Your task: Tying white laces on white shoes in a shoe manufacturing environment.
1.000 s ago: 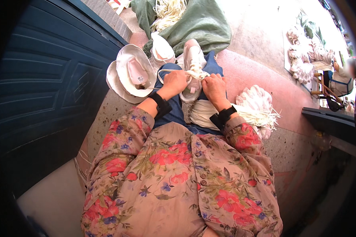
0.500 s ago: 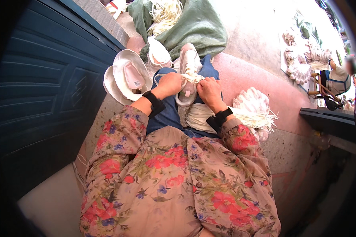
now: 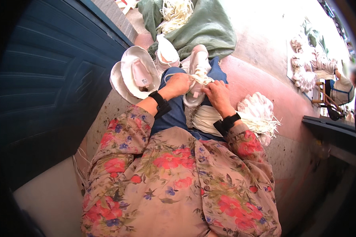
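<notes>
Two bare hands at one sneaker (image 3: 200,61), pale pink and white, toe pointing far, set between the knees of blue denim jeans (image 3: 167,112). Left hand (image 3: 177,84): fingers curled in, closed on the cream lace (image 3: 201,77), a flat cord looping out beside the knuckles. Right hand (image 3: 218,95): bunched at the lace a second ago, now partly unfolded, thumb apart from the forefinger and beside the lace; whether it pinches any, I cannot tell. Sneaker position between the knees unchanged.

One black strap on each wrist; one floral shirt (image 3: 168,177), soft and creased, with red and blue blossoms.

Left: two overlapping white cupped pieces (image 3: 129,63), rims rounded, with a smooth pink tongue-shaped insert (image 3: 141,74); just beyond, one white-lined upper (image 3: 167,50), pointed at the top. Far left: dark blue panelled door (image 3: 47,79).

Far: one green woven sack (image 3: 209,29), slack and folded, bearing a tangle of cream cords (image 3: 175,15).

Right, near: one scalloped pale bundle (image 3: 257,106), frayed with loose strands.
</notes>
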The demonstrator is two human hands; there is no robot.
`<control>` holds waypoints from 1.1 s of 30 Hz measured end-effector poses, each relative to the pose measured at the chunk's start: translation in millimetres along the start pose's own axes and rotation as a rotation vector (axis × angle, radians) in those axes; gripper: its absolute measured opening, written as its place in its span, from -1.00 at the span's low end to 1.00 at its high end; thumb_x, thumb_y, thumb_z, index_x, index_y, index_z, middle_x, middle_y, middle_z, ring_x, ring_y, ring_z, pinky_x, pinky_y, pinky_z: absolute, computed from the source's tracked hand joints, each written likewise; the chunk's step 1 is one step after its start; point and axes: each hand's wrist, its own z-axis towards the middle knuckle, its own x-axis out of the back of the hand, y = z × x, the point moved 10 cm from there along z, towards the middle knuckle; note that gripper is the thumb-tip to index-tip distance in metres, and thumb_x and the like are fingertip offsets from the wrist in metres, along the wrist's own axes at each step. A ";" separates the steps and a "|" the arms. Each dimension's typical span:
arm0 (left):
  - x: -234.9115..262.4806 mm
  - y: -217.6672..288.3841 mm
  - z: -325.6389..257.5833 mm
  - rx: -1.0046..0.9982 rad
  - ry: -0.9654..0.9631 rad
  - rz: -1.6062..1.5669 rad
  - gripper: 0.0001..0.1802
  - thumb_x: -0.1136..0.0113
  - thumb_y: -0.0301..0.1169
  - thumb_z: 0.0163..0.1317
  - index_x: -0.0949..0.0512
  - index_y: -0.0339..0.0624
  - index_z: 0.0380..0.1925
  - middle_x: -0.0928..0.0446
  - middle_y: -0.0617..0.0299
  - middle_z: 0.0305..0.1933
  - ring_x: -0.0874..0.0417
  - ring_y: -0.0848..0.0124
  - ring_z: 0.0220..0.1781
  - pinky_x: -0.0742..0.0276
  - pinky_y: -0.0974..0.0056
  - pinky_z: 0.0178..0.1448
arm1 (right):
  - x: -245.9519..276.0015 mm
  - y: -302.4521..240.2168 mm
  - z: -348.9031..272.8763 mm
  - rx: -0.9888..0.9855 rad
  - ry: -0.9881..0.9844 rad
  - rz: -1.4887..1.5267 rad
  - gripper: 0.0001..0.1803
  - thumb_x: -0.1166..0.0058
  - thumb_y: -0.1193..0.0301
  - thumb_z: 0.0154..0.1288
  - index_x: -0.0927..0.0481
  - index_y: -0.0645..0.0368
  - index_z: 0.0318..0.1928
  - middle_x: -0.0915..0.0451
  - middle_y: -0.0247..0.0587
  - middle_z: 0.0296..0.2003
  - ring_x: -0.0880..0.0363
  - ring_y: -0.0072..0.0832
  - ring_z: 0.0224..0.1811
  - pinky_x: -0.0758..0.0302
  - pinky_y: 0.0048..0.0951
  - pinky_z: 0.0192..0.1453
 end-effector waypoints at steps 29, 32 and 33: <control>2.9 22.7 -17.2 -0.126 0.135 0.188 -0.86 0.08 -0.38 0.06 -0.42 -0.20 -0.48 -0.49 0.01 -0.46 -0.55 0.09 -0.41 -0.46 0.08 -0.38 | 25.5 -15.5 1.1 -0.033 0.157 -0.061 -0.88 -0.06 0.35 -0.03 -0.52 0.11 -0.48 -0.44 -0.27 -0.50 -0.39 -0.33 -0.34 -0.26 -0.30 -0.25; 3.7 4.7 -7.6 -0.023 0.058 0.113 -0.75 0.10 -0.29 0.10 -0.46 -0.23 -0.55 -0.49 -0.05 -0.46 -0.52 0.02 -0.36 -0.42 0.04 -0.30 | 19.7 -35.7 -0.3 0.035 0.087 -0.004 -0.86 -0.07 0.35 -0.01 -0.52 0.12 -0.42 -0.46 -0.24 -0.51 -0.41 -0.31 -0.38 -0.30 -0.29 -0.28; 2.4 2.8 -5.6 -0.019 0.029 0.127 -0.75 0.10 -0.29 0.10 -0.46 -0.23 -0.55 -0.49 -0.05 -0.46 -0.52 0.02 -0.36 -0.42 0.04 -0.30 | 6.7 -33.0 0.0 -0.048 -0.009 0.210 -0.88 -0.03 0.40 0.03 -0.50 0.18 -0.40 -0.50 -0.18 -0.49 -0.45 -0.23 -0.41 -0.35 -0.27 -0.31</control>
